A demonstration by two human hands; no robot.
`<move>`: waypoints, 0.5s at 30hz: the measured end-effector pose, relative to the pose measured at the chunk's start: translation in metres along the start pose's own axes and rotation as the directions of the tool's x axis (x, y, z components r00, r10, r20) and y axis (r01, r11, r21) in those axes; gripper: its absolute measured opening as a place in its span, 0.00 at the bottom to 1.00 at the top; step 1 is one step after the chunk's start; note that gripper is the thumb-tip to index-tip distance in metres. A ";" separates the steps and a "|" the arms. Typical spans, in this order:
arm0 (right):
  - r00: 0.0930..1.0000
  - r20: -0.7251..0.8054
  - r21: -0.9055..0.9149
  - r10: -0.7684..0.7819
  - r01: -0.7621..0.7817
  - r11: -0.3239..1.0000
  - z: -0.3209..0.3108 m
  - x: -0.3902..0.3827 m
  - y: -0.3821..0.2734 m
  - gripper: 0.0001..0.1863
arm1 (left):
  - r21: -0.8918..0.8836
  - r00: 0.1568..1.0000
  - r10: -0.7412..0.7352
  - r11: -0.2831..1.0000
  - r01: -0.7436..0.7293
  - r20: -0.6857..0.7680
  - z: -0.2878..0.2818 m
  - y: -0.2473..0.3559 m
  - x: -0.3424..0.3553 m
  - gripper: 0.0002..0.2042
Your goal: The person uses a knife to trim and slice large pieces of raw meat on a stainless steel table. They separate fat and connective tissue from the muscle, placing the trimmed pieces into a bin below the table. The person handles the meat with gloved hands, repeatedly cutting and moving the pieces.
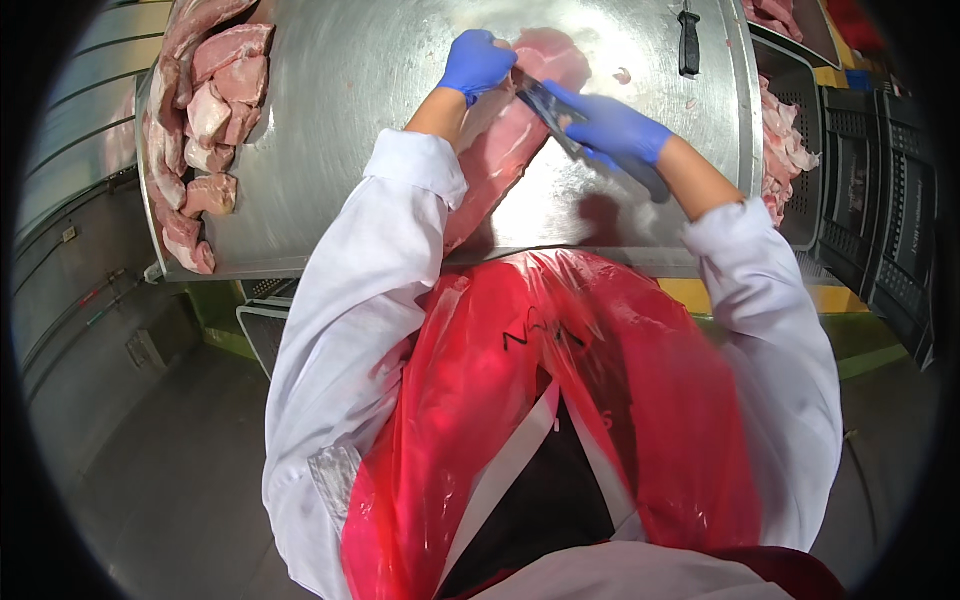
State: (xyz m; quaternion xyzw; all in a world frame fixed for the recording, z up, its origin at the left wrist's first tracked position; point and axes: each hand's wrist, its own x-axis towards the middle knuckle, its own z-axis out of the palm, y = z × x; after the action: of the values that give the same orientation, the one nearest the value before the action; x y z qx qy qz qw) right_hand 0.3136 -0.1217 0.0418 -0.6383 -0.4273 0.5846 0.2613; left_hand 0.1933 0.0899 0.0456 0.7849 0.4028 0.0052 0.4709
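Left hand: blue-gloved, forearm reaching forward and slightly inward, fingers curled into a fist and clamped on the upper left edge of the long pink meat cut. Right hand: blue-gloved, forearm slanting inward, fingers wrapped round a blurred knife pointing up-left over the cut. Meat cut: lengthwise on the metal bench, before the red apron. Black-handled tool: farther right, lying apart. Meat pieces: heaped along the left edge.
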 end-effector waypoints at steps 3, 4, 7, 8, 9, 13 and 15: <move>0.999 0.035 0.211 0.032 -0.039 0.977 0.004 0.025 -0.028 0.40 | 0.057 0.987 0.160 0.986 -0.159 -0.019 -0.003 -0.004 0.001 0.11; 0.998 0.060 0.225 0.021 -0.034 0.974 0.005 0.022 -0.027 0.41 | 0.099 0.969 0.244 0.966 -0.239 -0.040 -0.006 -0.011 0.006 0.10; 0.987 0.109 -0.056 0.118 -0.112 0.992 0.008 -0.028 -0.037 0.34 | -0.181 1.000 -0.002 0.983 0.001 -0.007 -0.024 -0.030 0.013 0.08; 0.991 0.091 -0.003 0.099 -0.100 0.995 0.008 -0.032 -0.029 0.34 | -0.186 0.998 0.048 0.981 -0.053 -0.028 -0.020 -0.014 0.007 0.08; 0.993 0.090 0.060 0.075 -0.080 0.995 0.011 -0.023 -0.033 0.35 | -0.163 0.995 0.091 0.982 -0.094 -0.031 -0.018 -0.017 0.007 0.08; 0.997 0.070 0.062 0.035 -0.040 0.997 0.024 -0.003 -0.043 0.36 | -0.152 0.993 0.102 0.982 -0.109 -0.058 -0.025 -0.029 0.013 0.09; 0.992 0.101 0.008 0.068 -0.070 0.998 0.029 -0.014 -0.044 0.36 | -0.232 0.996 0.019 0.972 -0.039 -0.085 -0.039 -0.039 0.011 0.10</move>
State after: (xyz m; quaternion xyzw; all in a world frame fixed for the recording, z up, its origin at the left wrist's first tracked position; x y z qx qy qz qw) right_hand 0.2753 -0.1161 0.0805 -0.6207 -0.4141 0.6274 0.2228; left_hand 0.1613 0.1341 0.0345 0.7291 0.4068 0.0913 0.5427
